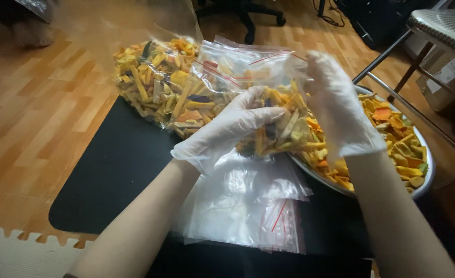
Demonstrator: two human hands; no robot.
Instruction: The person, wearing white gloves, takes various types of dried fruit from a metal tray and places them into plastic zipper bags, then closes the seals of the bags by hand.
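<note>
Head view: packing station on a black mat (109, 170).
Left hand (227, 131): gloved, closed on chips inside a clear bag (268, 77).
Right hand (338, 110): gloved, gripping the bag rim, keeping its mouth wide.
Tray (427, 154): right, loose chips.
Empty bags (248, 216): stacked near.

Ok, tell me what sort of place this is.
Probably a room at home or a small office used for packing snacks by hand: wooden floor, an office chair base, and a foam mat beside the low black work surface.
</note>
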